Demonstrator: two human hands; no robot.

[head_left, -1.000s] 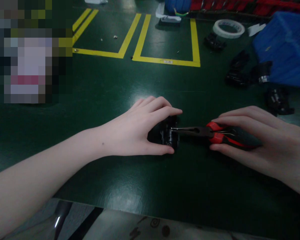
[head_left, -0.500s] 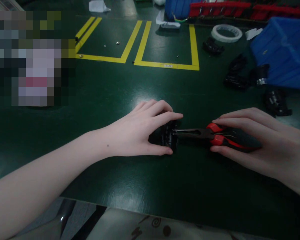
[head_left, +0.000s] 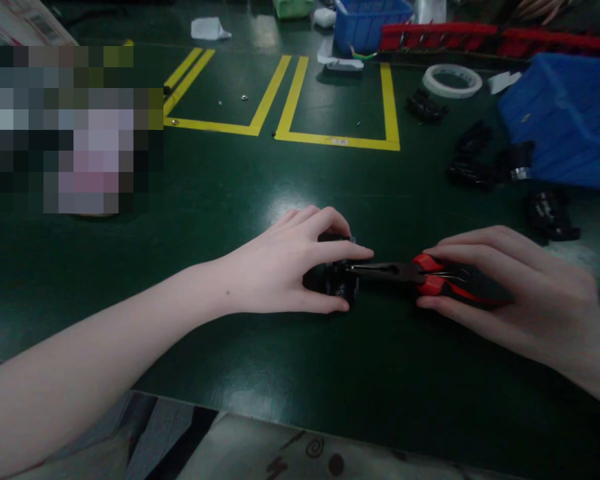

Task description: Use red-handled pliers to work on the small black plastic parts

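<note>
Beneath my left hand (head_left: 310, 260), a small black plastic part (head_left: 343, 288) lies on the green tabletop (head_left: 220, 180), gripped between the thumb and fingers. My left hand covers much of it. In my right hand (head_left: 530, 293) is a pair of needle-nose pliers (head_left: 430, 275) with red and black handles. Their long jaws point left, and the tips meet the black part just under my left index finger. What the tips grip, if anything, is too small to make out.
Several similar black parts (head_left: 470, 170) lie at the right, by a blue bin (head_left: 570, 127). A tape roll (head_left: 453, 81) sits behind them. Yellow tape lines (head_left: 337, 141) mark the table. Red racks (head_left: 437, 39) and another blue bin (head_left: 365, 27) stand at the back, where a co-worker's hand (head_left: 545, 8) shows.
The view has tilted up slightly. My left index finger now reaches lower across the black part, over the plier tips. Both hands keep their holds.
</note>
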